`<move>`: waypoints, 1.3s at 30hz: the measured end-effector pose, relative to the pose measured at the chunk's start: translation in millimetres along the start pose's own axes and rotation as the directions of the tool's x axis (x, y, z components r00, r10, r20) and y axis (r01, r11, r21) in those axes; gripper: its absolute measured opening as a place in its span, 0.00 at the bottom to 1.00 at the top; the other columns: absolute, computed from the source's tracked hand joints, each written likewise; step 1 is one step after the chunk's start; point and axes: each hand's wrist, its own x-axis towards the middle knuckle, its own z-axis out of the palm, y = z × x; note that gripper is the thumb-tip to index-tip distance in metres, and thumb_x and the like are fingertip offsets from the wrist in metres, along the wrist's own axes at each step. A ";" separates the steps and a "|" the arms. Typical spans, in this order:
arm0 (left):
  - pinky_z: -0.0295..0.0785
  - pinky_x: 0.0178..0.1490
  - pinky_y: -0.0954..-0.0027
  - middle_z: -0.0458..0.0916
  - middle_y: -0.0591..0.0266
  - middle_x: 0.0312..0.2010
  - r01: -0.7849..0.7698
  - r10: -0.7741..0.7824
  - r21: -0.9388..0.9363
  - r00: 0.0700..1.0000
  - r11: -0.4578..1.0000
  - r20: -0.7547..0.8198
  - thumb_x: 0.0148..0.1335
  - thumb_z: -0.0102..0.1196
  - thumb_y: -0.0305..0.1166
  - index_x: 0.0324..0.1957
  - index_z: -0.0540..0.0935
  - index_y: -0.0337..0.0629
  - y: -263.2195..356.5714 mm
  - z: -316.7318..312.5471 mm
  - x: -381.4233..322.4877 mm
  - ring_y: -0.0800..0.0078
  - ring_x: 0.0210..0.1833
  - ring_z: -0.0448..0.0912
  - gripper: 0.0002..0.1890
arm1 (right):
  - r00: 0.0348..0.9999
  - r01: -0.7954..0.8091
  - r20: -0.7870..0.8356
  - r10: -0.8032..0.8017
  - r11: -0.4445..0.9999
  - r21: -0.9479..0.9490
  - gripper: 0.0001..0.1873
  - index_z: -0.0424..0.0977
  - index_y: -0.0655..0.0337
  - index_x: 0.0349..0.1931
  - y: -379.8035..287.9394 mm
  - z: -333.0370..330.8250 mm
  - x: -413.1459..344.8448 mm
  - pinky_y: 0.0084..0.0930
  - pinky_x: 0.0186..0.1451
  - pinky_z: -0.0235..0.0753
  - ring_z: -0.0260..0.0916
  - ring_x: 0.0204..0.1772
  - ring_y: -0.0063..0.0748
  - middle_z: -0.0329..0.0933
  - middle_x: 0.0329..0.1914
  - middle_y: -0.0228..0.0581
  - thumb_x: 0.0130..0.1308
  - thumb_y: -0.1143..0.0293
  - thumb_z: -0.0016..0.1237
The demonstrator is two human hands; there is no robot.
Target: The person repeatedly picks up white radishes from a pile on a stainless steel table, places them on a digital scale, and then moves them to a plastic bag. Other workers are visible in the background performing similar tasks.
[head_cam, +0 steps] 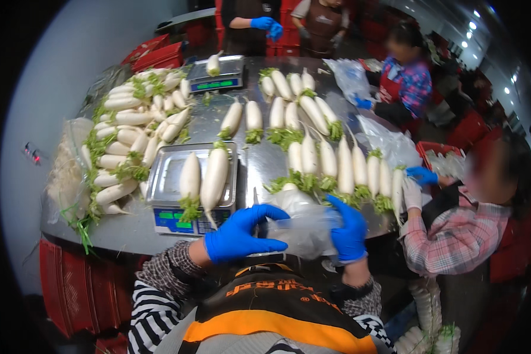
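My left hand point(248, 232), in a blue glove, is at the left edge of a clear plastic bag point(303, 230), its thumb and fingers spread apart; whether it grips the film is unclear. Gloved in blue too, my right hand point(348, 228) is at the bag's right side, with its grip partly hidden. The bag is blurred, and a radish top lies just beyond it. Left of my hands, two white radishes point(214, 179) with green tops rest on the steel pan of a digital scale point(163, 177). A row of white radishes point(346, 170) lies beyond the bag.
A pile of radishes point(124, 117) covers the table's left side. Another scale point(217, 84) holds one radish at the far edge. Red crates point(82, 287) stand below left. A co-worker in a plaid shirt point(464, 234) works close on the right; plastic bags point(391, 141) lie near that person.
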 end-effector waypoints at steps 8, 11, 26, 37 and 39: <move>0.76 0.48 0.61 0.80 0.57 0.46 0.263 -0.251 -0.009 0.909 0.965 -0.333 0.58 0.63 0.33 0.59 0.73 0.41 -63.0 -126.8 -63.7 0.63 0.45 0.80 0.26 | 0.980 0.143 -0.199 0.021 0.624 0.768 0.10 0.77 0.68 0.43 -46.0 22.3 -36.9 0.26 0.49 0.76 0.77 0.42 0.29 0.81 0.40 0.42 0.61 0.78 0.51; 0.77 0.46 0.59 0.81 0.57 0.43 -0.068 -0.286 -0.752 0.899 0.656 -0.331 0.63 0.56 0.34 0.56 0.74 0.34 -41.7 -133.3 -127.4 0.64 0.39 0.80 0.21 | 0.949 0.234 -0.308 -0.073 0.816 0.529 0.13 0.78 0.66 0.44 -33.4 67.4 3.1 0.27 0.47 0.77 0.76 0.40 0.28 0.80 0.38 0.38 0.59 0.75 0.57; 0.68 0.38 0.81 0.73 0.62 0.63 -0.526 0.236 0.121 0.156 0.842 -0.959 0.71 0.47 0.31 0.64 0.69 0.42 -3.5 -278.4 -193.8 0.86 0.34 0.70 0.21 | 0.830 0.439 0.550 -0.093 0.717 -0.542 0.56 0.60 0.55 0.67 -153.8 359.4 64.9 0.73 0.61 0.54 0.47 0.73 0.66 0.46 0.75 0.59 0.38 0.34 0.62; 0.67 0.38 0.81 0.66 0.58 0.67 -0.596 0.438 0.254 0.185 0.762 -0.880 0.70 0.44 0.26 0.67 0.63 0.39 7.4 -346.0 -165.9 0.85 0.37 0.70 0.24 | 0.723 0.291 0.691 0.000 0.907 -0.304 0.43 0.77 0.48 0.55 -129.2 321.3 107.9 0.54 0.68 0.61 0.51 0.70 0.75 0.32 0.77 0.67 0.38 0.33 0.61; 0.67 0.35 0.81 0.67 0.56 0.66 -0.613 0.433 0.211 0.238 0.761 -0.869 0.69 0.44 0.25 0.67 0.63 0.37 8.0 -356.1 -143.8 0.84 0.35 0.71 0.25 | 0.646 0.463 0.762 -0.042 0.815 -0.348 0.39 0.78 0.46 0.53 -135.5 322.3 105.9 0.59 0.64 0.64 0.56 0.66 0.75 0.34 0.77 0.62 0.38 0.37 0.61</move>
